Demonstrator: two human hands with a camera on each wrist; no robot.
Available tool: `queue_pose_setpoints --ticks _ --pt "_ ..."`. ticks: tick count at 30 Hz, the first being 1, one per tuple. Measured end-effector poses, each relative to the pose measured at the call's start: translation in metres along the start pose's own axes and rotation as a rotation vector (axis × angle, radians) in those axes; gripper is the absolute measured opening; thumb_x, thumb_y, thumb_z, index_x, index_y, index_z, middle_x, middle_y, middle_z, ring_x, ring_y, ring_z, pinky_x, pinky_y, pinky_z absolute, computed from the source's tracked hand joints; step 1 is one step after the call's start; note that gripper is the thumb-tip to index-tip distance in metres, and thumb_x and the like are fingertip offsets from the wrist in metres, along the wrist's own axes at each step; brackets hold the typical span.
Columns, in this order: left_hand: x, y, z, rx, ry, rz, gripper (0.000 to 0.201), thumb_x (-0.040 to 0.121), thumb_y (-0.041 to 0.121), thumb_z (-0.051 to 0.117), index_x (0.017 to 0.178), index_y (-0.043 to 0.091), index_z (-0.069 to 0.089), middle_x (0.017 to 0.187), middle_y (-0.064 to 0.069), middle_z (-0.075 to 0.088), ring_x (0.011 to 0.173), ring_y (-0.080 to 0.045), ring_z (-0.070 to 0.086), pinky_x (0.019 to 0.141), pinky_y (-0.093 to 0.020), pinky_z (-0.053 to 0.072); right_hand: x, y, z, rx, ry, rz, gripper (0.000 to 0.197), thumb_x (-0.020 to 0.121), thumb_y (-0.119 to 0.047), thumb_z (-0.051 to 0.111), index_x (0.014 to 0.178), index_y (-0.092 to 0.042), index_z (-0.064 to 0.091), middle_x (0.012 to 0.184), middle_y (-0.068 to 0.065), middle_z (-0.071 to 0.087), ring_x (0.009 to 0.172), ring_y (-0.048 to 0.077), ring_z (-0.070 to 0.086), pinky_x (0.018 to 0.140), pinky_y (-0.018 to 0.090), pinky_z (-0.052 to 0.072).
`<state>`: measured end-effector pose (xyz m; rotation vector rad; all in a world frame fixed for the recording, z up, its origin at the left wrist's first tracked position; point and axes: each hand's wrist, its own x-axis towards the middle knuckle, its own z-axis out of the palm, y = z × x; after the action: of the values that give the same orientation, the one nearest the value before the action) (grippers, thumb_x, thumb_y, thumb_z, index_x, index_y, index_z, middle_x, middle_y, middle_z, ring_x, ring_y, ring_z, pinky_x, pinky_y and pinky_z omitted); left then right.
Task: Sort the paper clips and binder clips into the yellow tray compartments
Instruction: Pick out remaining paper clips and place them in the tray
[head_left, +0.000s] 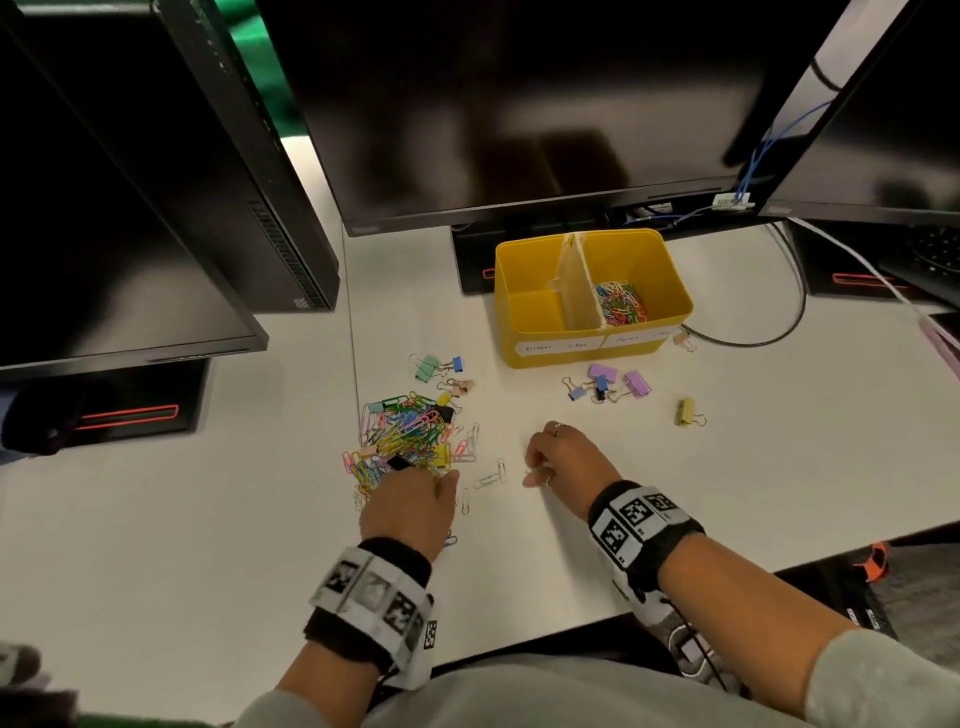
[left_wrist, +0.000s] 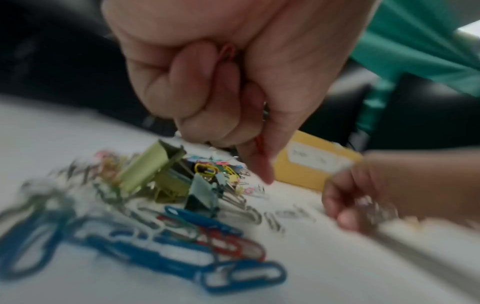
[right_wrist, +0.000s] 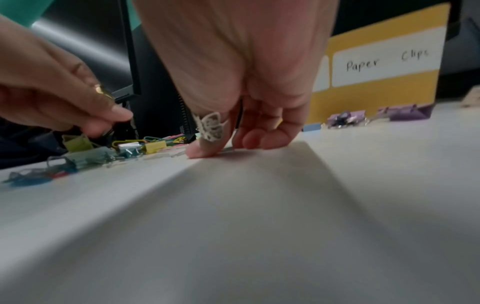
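I'm mid-gathering: my left hand (left_wrist: 207, 78) is fisted round paper clips at the mixed pile (head_left: 410, 436), my right hand's (head_left: 563, 457) fingers seemingly pinch one on the worktop (head_left: 675, 493); next, carry them to the yellow tray's (head_left: 550, 322) right compartment.

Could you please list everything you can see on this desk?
Tray: one, yellow, behind the hands; right compartment holds paper clips, left looks empty.
Clip pile: one, multicoloured, mixed paper and binder clips, left of centre.
Binder clips: several, purple and blue, in front of the tray.
Yellow clip: one, alone at right.
Monitors: three, black, at the back.
Left hand: grips paper clips at the pile.
Right hand: fingertips on the desk; contents unclear.
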<state>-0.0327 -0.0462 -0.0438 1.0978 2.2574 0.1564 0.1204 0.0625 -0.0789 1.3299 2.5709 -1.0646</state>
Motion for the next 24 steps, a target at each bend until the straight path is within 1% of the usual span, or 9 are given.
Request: queue_pose_setpoints --ticks 2,3,6,9,13,17,19,21,24 --pt "-0.001 0.007 0.005 0.063 0.002 0.003 0.033 0.101 0.026 0.036 0.107 0.012 0.064 0.106 -0.006 0.067 0.103 -0.024 0.062 0.084 -0.029 0.048 0.0 0.001 0.002 -0.1 -0.007 -0.006 0.016 0.084 0.004 0.049 0.089 -0.008 0.059 0.095 0.006 0.059 0.082 0.018 0.067 0.077 0.036 0.053" --pt "-0.002 0.009 0.007 0.058 -0.013 0.004 0.029 0.1 0.021 0.036 0.114 0.013 0.061 0.117 -0.005 0.065 0.109 -0.022 0.061 0.088 -0.029 0.047 -0.001 0.002 0.003 -0.146 -0.005 -0.009 0.015 0.085 0.001 0.05 0.091 -0.01 0.058 0.097 0.004 0.062 0.087 0.017 0.066 0.075 0.033 0.051" --pt "0.002 0.008 0.011 0.09 -0.03 0.02 0.033 0.102 0.018 0.034 0.127 0.016 0.055 0.13 -0.002 0.059 0.119 -0.019 0.056 0.095 -0.027 0.044 -0.001 0.003 0.004 -0.247 -0.02 -0.049 0.01 0.088 -0.008 0.053 0.098 -0.011 0.057 0.102 0.004 0.062 0.098 0.019 0.057 0.073 0.032 0.047" --pt "0.007 0.004 0.02 0.132 -0.062 0.058 0.033 0.102 0.016 0.035 0.129 0.016 0.054 0.131 -0.003 0.059 0.12 -0.017 0.055 0.097 -0.026 0.043 0.002 0.0 0.005 -0.293 -0.038 -0.106 0.011 0.089 -0.008 0.053 0.099 -0.008 0.057 0.105 0.008 0.06 0.103 0.023 0.053 0.071 0.032 0.044" --pt "0.01 0.008 0.031 0.213 -0.109 0.088 0.03 0.1 0.014 0.036 0.123 0.009 0.054 0.128 -0.008 0.059 0.117 -0.023 0.058 0.096 -0.031 0.046 0.005 -0.011 0.007 -0.298 -0.084 -0.167 0.018 0.087 0.0 0.048 0.1 -0.006 0.059 0.108 0.013 0.06 0.104 0.027 0.053 0.077 0.033 0.045" --pt "0.014 0.011 0.039 0.259 -0.169 0.07 0.033 0.099 0.01 0.037 0.13 0.006 0.047 0.133 -0.011 0.054 0.122 -0.025 0.054 0.101 -0.033 0.046 0.014 -0.022 0.015 -0.148 -0.086 -0.254 0.011 0.086 -0.002 0.057 0.093 0.001 0.063 0.105 0.019 0.059 0.102 0.03 0.053 0.085 0.033 0.043" --pt "0.016 0.012 0.04 0.277 -0.175 0.058 0.032 0.099 0.012 0.037 0.129 0.006 0.048 0.133 -0.011 0.054 0.122 -0.025 0.054 0.1 -0.034 0.047 0.015 -0.026 0.021 -0.122 -0.092 -0.292 0.009 0.081 0.001 0.061 0.09 0.004 0.064 0.102 0.022 0.059 0.098 0.033 0.054 0.086 0.038 0.048" --pt "0.017 0.012 0.042 0.282 -0.18 0.057 0.032 0.1 0.011 0.036 0.128 0.006 0.049 0.134 -0.01 0.054 0.122 -0.024 0.053 0.1 -0.033 0.047 0.014 -0.028 0.023 -0.095 -0.077 -0.293 0.017 0.078 0.005 0.062 0.096 0.005 0.062 0.104 0.025 0.059 0.099 0.035 0.054 0.086 0.041 0.048" --pt "0.019 0.01 0.044 0.282 -0.175 0.058 0.03 0.1 0.011 0.036 0.125 0.005 0.05 0.132 -0.01 0.056 0.121 -0.025 0.054 0.099 -0.034 0.048 0.015 -0.029 0.022 -0.069 -0.081 -0.232 0.025 0.082 0.005 0.056 0.107 0.003 0.058 0.113 0.024 0.056 0.104 0.032 0.056 0.086 0.031 0.043"
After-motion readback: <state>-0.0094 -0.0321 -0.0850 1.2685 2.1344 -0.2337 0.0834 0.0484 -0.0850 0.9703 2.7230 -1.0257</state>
